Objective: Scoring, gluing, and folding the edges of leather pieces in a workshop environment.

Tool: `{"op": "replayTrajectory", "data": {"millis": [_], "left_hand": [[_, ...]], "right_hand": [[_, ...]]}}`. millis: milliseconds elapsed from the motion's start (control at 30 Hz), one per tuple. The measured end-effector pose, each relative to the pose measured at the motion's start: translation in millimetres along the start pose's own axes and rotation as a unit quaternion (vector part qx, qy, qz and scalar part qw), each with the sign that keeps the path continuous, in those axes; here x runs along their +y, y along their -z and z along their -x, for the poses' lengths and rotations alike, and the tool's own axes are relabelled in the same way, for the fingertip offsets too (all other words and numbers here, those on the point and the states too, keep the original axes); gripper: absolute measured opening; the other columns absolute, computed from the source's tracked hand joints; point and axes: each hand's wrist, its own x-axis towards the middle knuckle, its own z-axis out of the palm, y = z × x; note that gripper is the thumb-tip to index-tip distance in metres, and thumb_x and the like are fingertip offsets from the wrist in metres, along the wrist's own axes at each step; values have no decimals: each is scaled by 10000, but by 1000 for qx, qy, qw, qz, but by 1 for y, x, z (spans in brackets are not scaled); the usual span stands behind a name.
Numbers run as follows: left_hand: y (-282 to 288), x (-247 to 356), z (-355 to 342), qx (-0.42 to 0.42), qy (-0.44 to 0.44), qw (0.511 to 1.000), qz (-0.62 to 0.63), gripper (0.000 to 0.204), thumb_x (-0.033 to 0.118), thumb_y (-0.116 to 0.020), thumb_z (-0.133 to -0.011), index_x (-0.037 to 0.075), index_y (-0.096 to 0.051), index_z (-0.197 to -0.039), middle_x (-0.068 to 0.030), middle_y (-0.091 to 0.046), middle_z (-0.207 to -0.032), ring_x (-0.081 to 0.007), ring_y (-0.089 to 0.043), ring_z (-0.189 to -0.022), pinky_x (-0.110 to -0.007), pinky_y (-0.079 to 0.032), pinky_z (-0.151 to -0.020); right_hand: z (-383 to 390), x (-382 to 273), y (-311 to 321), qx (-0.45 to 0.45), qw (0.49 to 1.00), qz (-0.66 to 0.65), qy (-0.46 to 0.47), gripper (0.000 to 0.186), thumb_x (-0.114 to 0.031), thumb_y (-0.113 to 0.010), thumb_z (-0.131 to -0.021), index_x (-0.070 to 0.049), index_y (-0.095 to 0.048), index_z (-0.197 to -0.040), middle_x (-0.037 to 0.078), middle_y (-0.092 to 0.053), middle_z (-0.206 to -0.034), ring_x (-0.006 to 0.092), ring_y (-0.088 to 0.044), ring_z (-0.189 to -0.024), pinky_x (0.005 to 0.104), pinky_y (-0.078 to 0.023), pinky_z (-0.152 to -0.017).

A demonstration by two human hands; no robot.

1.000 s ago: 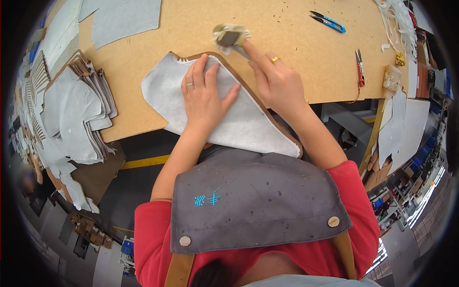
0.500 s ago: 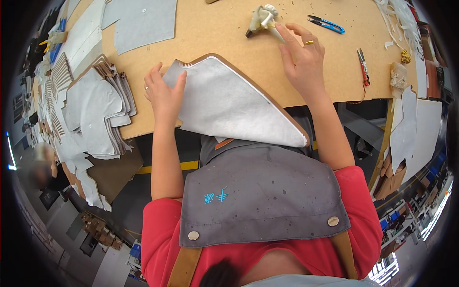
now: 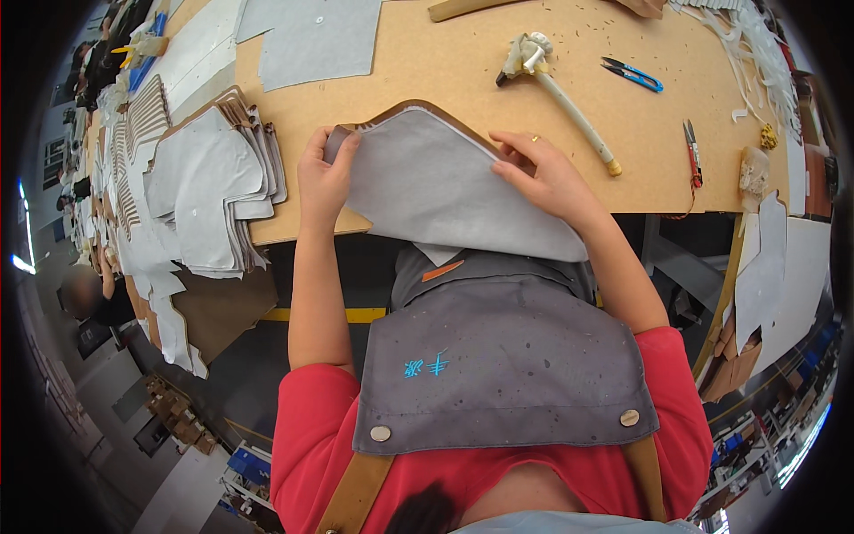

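Across the near edge of the worktable [image 3: 445,67], the brown-edged grey panel [image 3: 449,200] is held; beyond it the hammer [image 3: 569,110], gripped a second ago, has been laid down, apparently freeing both hands for the panel. Kept apart, its left corner is pinched by the left hand [image 3: 325,173], its right edge by the right hand [image 3: 551,178].

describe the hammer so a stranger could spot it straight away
On the tan tabletop, look just beyond the right hand. The hammer lies slanted there, left of the blue-handled snips. Its long pale handle and bulky, mostly pale head set it apart from those shorter snips.
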Motion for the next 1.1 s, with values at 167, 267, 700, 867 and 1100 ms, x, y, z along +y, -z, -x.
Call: {"op": "replayTrajectory", "data": {"millis": [167, 267, 700, 867, 1100], "left_hand": [[9, 0, 1, 16, -13, 1000, 19, 147, 140, -657, -866, 2, -618, -898, 30, -577, -730, -47, -484, -675, -207, -401, -617], [10, 0, 1, 22, -8, 999, 28, 156, 138, -658, -866, -5, -623, -918, 23, -594, -744, -46, -495, -682, -204, -404, -620], [56, -8, 8, 104, -29, 994, 10, 181, 131, -653, -865, -14, -628, -971, 16, -607, -752, -36, -474, -651, -205, -393, -591], [122, -3, 33, 165, -30, 983, -71, 172, 129, -653, -860, -10, -617, -954, 25, -539, -713, -43, -377, -596, -223, -329, -527], [289, 29, 69, 342, -15, 871, -353, 255, 209, -626, -897, -21, -615, -1006, -82, -640, -837, -177, -566, -747, -289, -452, -704]], "right_hand": [[13, -2, 1, -32, 999, -4, -16, 413, -204, -635, -849, -7, -558, -1204, 196, -631, -1069, 343, -603, -985, 373, -472, -857], [21, -4, 6, -39, 999, 11, -24, 420, -180, -625, -845, -2, -544, -1217, 206, -624, -1125, 343, -603, -1035, 379, -467, -887], [24, -4, 29, -105, 986, 94, -90, 341, -148, -630, -813, 25, -558, -1098, 184, -640, -940, 309, -624, -926, 364, -481, -791], [-8, -22, 13, -155, 975, 9, -160, 216, -142, -642, -823, 20, -559, -938, 111, -597, -737, 182, -608, -704, 328, -471, -634], [-118, -128, -75, -194, 977, -10, 91, 229, -205, -641, -839, -7, -597, -946, 121, -632, -768, 220, -606, -698, 328, -481, -657]]}}
